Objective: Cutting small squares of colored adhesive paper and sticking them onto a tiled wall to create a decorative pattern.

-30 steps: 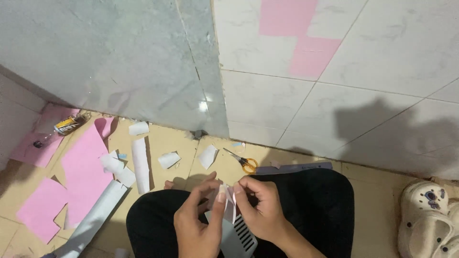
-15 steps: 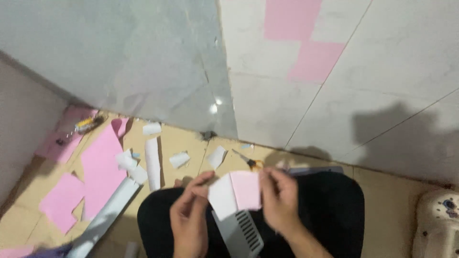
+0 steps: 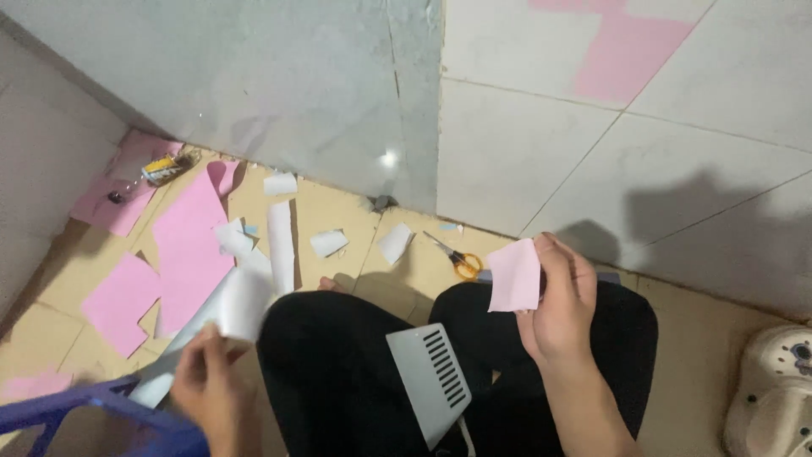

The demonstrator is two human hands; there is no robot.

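The right hand (image 3: 562, 305) pinches a pink square (image 3: 514, 276) by its edge, raised above the right knee. Half a second ago both hands held pink and white pieces together over the lap; now they are apart, and the left hand (image 3: 207, 385) has swung out past the left knee, pinching a white backing sheet (image 3: 241, 305). In my judgement the backing is peeled off and the pink square is free.

On the lap between the hands lies a grey slotted scraper (image 3: 431, 377). Beyond the knees, orange-handled scissors (image 3: 457, 258) lie on the floor (image 3: 355, 220) near the wall. Left of the scissors are white scraps (image 3: 328, 243), a white strip (image 3: 281, 245) and pink sheets (image 3: 182, 245). Nothing stands between the square and the tiled wall (image 3: 541, 152), where a pink patch (image 3: 626, 46) already shows. A purple bar (image 3: 93, 406) crosses under the left hand; a pale shoe (image 3: 774, 389) sits far right.
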